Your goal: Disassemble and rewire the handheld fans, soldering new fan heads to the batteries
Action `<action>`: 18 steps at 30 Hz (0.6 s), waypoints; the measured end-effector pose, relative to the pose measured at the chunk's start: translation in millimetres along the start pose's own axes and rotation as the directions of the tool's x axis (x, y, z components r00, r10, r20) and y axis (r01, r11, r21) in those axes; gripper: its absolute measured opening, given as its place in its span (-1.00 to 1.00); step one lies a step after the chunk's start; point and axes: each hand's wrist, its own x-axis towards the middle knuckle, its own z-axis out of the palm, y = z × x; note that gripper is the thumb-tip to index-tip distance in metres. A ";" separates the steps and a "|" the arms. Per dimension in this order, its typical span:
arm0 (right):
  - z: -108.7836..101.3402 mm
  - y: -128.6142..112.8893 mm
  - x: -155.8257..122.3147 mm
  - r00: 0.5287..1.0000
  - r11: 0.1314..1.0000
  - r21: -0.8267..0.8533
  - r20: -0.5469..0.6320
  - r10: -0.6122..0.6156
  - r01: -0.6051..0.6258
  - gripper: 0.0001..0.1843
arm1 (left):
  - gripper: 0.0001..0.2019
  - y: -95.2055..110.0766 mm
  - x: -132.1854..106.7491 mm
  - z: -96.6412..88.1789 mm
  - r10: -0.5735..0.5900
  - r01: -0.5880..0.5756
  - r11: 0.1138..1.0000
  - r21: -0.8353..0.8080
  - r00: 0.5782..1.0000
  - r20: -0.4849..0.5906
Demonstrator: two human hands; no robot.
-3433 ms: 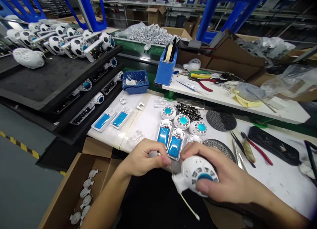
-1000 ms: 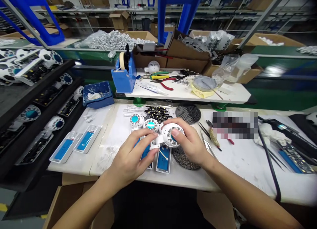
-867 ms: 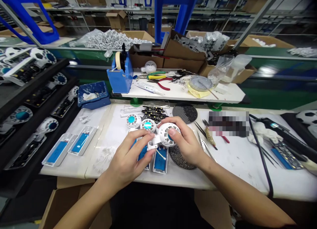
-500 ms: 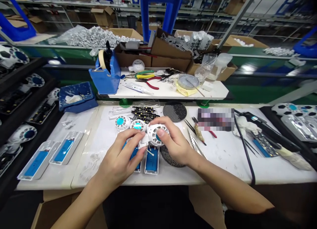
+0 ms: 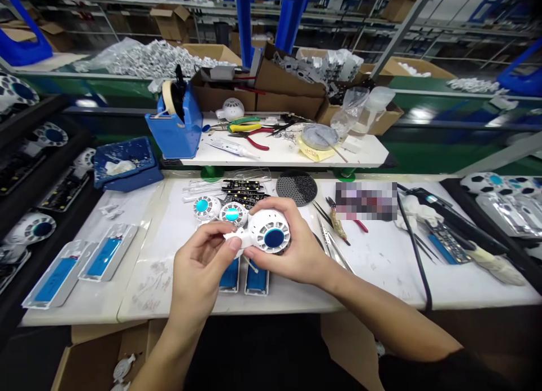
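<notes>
A white, round fan head (image 5: 271, 233) with a slotted face and a blue centre disc is held above the bench. My right hand (image 5: 298, 250) wraps round it from the right, thumb below and fingers on top. My left hand (image 5: 205, 261) pinches the white neck piece (image 5: 239, 241) on its left side. A short thin lead (image 5: 253, 265) hangs beneath the neck. Behind the hands lie two similar fan heads, one at the left (image 5: 206, 207) and one nearer (image 5: 234, 214). Under the hands are white housings with blue inserts (image 5: 256, 281), partly covered.
Black circuit strips (image 5: 243, 193) and a dark perforated disc (image 5: 296, 188) lie behind. Tweezers (image 5: 334, 244) and a black cable (image 5: 417, 250) are to the right. Two housings (image 5: 108, 253) lie left. A raised shelf (image 5: 275, 157) carries pliers (image 5: 254, 138) and a blue tape dispenser (image 5: 175, 126).
The fan head has turned, so its blue face points more towards me. My left fingers have shifted their pinch on the neck. The view has moved slightly.
</notes>
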 end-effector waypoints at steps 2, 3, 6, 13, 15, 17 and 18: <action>-0.8 1.0 0.4 1.000 1.000 -0.003 0.001 0.001 -0.001 -0.29 | -0.81 0.5 0.3 -2.0 -0.082 0.082 0.996 -0.031 0.997 -0.005; -0.8 1.7 0.3 1.000 1.000 0.001 -0.002 0.000 0.000 -0.29 | -0.81 1.1 0.4 -3.3 -0.101 0.100 0.994 -0.042 0.995 -0.017; 0.6 4.0 -0.3 1.000 1.000 0.016 -0.018 -0.013 0.013 -0.26 | -0.81 2.5 0.8 -6.5 -0.090 0.087 0.995 -0.044 0.995 -0.052; 2.3 6.3 0.3 1.000 0.998 0.061 -0.015 -0.007 0.008 -0.24 | -0.80 1.8 3.7 -8.5 -0.045 0.044 0.999 -0.027 0.999 -0.027; 1.1 6.1 0.6 1.000 0.998 0.061 -0.006 0.013 -0.013 -0.22 | -0.79 3.9 3.4 -7.0 -0.040 0.039 0.999 -0.029 0.999 -0.034; -0.6 5.6 1.0 0.999 0.998 0.050 0.010 0.036 -0.036 -0.20 | -0.80 7.1 2.2 -5.4 -0.047 0.045 0.999 -0.029 0.998 -0.051; -1.3 5.3 1.2 0.999 0.998 0.044 0.016 0.040 -0.041 -0.19 | -0.80 8.8 1.5 -4.8 -0.055 0.054 0.998 -0.030 0.997 -0.059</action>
